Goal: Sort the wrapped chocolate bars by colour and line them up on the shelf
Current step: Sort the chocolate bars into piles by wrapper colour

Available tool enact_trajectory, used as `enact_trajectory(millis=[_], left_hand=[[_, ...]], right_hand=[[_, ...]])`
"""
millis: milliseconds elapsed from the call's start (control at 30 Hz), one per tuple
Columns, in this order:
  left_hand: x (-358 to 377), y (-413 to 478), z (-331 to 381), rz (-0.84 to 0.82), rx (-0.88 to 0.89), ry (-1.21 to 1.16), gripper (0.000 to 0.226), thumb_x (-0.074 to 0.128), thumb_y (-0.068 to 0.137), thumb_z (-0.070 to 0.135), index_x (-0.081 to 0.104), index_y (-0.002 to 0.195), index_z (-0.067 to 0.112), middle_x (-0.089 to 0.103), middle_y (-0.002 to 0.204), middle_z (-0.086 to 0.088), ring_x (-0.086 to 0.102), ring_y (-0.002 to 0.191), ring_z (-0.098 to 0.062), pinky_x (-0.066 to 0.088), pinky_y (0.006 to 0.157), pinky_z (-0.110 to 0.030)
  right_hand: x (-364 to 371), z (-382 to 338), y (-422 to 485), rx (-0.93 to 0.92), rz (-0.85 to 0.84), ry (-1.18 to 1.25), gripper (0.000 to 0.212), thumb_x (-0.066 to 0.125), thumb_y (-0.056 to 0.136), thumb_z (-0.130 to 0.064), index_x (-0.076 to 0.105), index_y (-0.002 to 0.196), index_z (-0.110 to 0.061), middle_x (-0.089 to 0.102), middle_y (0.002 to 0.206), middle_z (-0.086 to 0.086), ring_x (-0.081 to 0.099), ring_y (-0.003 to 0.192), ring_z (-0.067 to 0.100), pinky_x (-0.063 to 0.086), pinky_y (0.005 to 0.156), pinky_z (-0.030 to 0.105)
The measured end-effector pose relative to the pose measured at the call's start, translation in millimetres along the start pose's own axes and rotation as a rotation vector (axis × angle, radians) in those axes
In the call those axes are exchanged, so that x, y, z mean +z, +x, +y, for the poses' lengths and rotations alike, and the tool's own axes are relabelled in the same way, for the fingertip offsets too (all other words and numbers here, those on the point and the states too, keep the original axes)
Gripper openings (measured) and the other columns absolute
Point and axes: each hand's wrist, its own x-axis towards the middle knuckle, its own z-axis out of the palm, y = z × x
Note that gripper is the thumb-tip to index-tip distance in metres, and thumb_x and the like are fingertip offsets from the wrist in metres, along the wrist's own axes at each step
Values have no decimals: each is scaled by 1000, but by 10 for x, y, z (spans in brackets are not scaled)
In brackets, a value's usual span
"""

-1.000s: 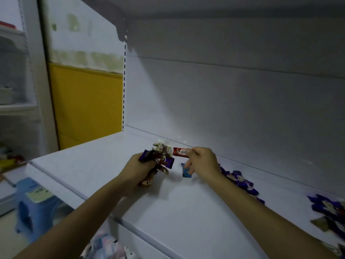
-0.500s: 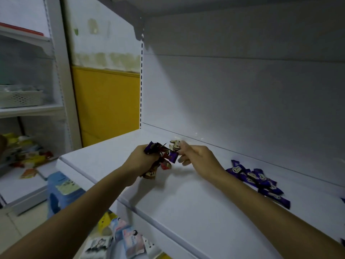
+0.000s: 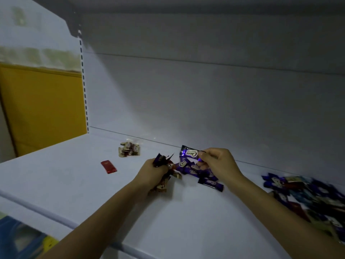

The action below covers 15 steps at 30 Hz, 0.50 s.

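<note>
White shelf is flanked at left by a yellow panel. A blurred mixed heap of bars is spread at the shelf's right end. A purple cluster is partly hidden by the right hand, in which a purple bar is pinched. A mixed bunch is clenched in the left hand. Cream bars and a red bar are laid farther left.
</note>
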Motion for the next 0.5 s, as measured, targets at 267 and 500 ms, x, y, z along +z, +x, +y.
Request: enact_trajectory(millis=[267, 500], left_hand=[[40, 2, -122, 92, 96, 152, 18, 54, 87, 6, 64, 72, 8, 56, 48, 6, 50, 46, -10, 39, 49, -21], [83, -55, -124, 91, 278, 314, 35, 54, 86, 2, 56, 61, 27, 58, 49, 17, 53, 51, 8, 37, 50, -8]], right_hand=[[-181, 541, 116, -179, 157, -628, 17, 62, 90, -29, 76, 97, -23, 73, 82, -3, 64, 75, 16, 41, 77, 25], [38, 254, -2, -299, 13, -893, 43, 42, 90, -59, 61, 122, -36, 51, 130, -6, 45, 120, 14, 23, 99, 35]])
